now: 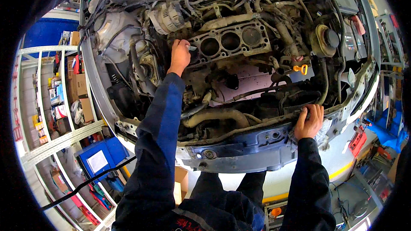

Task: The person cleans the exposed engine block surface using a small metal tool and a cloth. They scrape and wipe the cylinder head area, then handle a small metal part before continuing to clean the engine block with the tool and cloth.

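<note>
My left hand point(180, 55) is closed round a small flat silvery blade point(192, 48), most of which the fingers hide. The blade's tip lies against the left end of the engine block point(237, 53), whose flat top face is bare and shows a row of round cylinder bores. My right hand point(309, 122) rests on the car's front crossmember point(239, 143), its fingers curled over the top edge. Under and beside that palm a crumpled grey-white rag point(323, 137) is pinched and hangs down the front.
An alternator point(167, 18) sits behind my left hand. Hoses and cables run all round the block. A yellow dipstick handle point(301, 69) sticks up at the right, near a round reservoir point(325, 40) and the battery point(353, 38). Shelves point(43, 102) line the left side.
</note>
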`<state>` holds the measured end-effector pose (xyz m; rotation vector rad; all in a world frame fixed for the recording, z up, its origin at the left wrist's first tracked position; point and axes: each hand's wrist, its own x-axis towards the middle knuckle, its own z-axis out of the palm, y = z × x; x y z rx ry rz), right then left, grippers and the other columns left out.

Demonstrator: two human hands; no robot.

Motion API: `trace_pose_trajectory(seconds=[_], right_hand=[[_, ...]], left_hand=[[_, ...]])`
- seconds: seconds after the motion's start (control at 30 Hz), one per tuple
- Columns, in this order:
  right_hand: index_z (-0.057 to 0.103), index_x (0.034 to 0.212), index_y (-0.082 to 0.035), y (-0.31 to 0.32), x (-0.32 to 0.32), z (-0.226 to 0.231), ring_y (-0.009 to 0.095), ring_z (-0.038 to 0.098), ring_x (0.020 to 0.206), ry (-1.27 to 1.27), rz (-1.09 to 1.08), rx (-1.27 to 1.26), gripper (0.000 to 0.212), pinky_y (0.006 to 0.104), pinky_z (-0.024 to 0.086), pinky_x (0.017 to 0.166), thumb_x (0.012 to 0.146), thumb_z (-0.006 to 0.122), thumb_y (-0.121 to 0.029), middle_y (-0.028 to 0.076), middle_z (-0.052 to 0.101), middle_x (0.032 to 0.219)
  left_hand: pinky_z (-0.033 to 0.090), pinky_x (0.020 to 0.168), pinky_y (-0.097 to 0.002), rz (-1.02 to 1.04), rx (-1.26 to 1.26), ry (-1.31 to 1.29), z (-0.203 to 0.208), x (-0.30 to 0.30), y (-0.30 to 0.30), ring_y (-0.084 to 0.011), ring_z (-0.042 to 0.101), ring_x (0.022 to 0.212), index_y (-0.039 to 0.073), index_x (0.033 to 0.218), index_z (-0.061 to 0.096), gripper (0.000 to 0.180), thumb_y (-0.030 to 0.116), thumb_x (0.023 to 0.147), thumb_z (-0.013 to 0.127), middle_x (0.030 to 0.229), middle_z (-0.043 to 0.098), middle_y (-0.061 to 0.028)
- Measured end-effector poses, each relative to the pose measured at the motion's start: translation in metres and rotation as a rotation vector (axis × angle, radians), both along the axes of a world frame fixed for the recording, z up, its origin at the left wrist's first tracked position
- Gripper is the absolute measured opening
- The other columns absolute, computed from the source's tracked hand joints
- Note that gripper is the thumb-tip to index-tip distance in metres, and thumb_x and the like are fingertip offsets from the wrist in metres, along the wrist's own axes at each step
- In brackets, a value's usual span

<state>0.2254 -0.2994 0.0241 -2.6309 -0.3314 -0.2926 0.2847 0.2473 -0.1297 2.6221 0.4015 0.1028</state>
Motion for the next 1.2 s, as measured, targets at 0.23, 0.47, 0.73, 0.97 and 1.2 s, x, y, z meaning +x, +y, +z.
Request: trace_pose_trajectory(seconds=[0.23, 0.47, 0.73, 0.97, 1.2], right_hand=[[0.065, 0.092, -0.002, 0.000, 0.000, -0.001, 0.041, 0.058, 0.093, 0.001, -0.023, 0.002, 0.009, 0.0505, 0.047, 0.086, 0.094, 0.062, -0.010, 0.016, 0.063, 0.093], [0.066, 0.092, -0.002, -0.003, 0.000, -0.002, 0.041, 0.058, 0.094, 0.010, -0.015, -0.005, 0.010, 0.0508, 0.048, 0.087, 0.094, 0.063, -0.011, 0.016, 0.063, 0.094], [0.066, 0.094, -0.002, -0.002, -0.001, -0.001, 0.041, 0.058, 0.094, 0.016, -0.021, 0.005, 0.010, 0.0507, 0.048, 0.087, 0.095, 0.063, -0.012, 0.016, 0.063, 0.094], [0.066, 0.093, -0.003, -0.002, 0.000, 0.001, 0.041, 0.058, 0.094, 0.026, -0.020, -0.007, 0.010, 0.0502, 0.047, 0.087, 0.096, 0.062, -0.012, 0.016, 0.063, 0.094], [0.065, 0.093, -0.003, 0.000, 0.000, 0.000, 0.041, 0.057, 0.093, 0.001, -0.014, 0.021, 0.010, 0.0505, 0.047, 0.086, 0.095, 0.063, -0.012, 0.015, 0.062, 0.092]], left_hand=[[0.049, 0.090, -0.0563, -0.023, 0.017, -0.016, 0.006, 0.005, -0.002, -0.0438, 0.059, 0.102, 0.004, 0.112, 0.066, 0.013, 0.001, 0.109, 0.054, 0.117, 0.055, -0.0178], [0.051, 0.098, -0.0558, -0.139, 0.044, 0.045, 0.007, 0.006, 0.000, -0.0458, 0.058, 0.111, 0.006, 0.111, 0.070, 0.014, -0.001, 0.100, 0.064, 0.117, 0.057, -0.0188], [0.051, 0.098, -0.0554, -0.151, -0.002, 0.071, 0.012, 0.011, 0.004, -0.0442, 0.057, 0.116, 0.006, 0.112, 0.070, 0.014, -0.002, 0.101, 0.064, 0.118, 0.058, -0.0177], [0.051, 0.100, -0.0540, -0.105, 0.023, 0.046, 0.005, 0.007, 0.003, -0.0433, 0.057, 0.118, 0.007, 0.113, 0.069, 0.016, -0.002, 0.102, 0.062, 0.118, 0.058, -0.0165], [0.050, 0.100, -0.0543, -0.054, 0.061, 0.008, 0.000, 0.010, 0.007, -0.0438, 0.057, 0.115, 0.006, 0.112, 0.069, 0.014, -0.001, 0.102, 0.063, 0.119, 0.058, -0.0168]])
